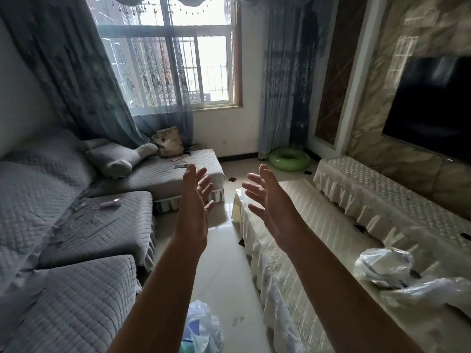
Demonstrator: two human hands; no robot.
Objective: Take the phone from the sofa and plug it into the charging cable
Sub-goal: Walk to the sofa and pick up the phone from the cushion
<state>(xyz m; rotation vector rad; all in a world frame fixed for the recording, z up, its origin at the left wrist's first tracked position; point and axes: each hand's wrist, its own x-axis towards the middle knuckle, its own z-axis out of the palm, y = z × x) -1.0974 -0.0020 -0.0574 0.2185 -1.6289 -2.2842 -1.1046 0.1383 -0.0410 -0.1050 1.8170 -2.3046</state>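
The grey quilted sofa (pixel 76 212) fills the left side of the room, an L-shape whose far section runs toward the window (pixel 178 59); blue patterned curtains (pixel 76 72) hang on both sides of the glass; a dark television (pixel 433 105) is mounted on the marbled wall at the right, above a long cabinet (pixel 382 197) draped in cream cloth; a low worktop (pixel 293 225) under a pale shiny cover runs down the middle-right of the glossy tiled floor (pixel 219 263). Two bare forearms reach forward from the bottom edge; the left hand (pixel 195 200) and the right hand (pixel 267 197) are raised in mid-air over the floor, palms turned toward each other and well apart; the fingers (pixel 251 188) of both are spread and loosely curved, holding nothing and touching nothing. A green swim ring (pixel 289 159) lies on the floor by the right-hand curtain; crumpled clear plastic bags (pixel 384 266) sit on the near right of the worktop; another plastic bag (pixel 201 327) lies on the floor between the arms; a grey bone-shaped cushion (pixel 117 156) rests in the sofa's corner, with a beige tote bag (pixel 168 141) behind it at the far end. The phone (pixel 181 165), a small dark flat shape, lies on the far section of the sofa, just beyond the left hand's fingertips in this view and near the tote bag; a small lilac object (pixel 109 204), too blurred to identify, lies on the middle seat cushion.
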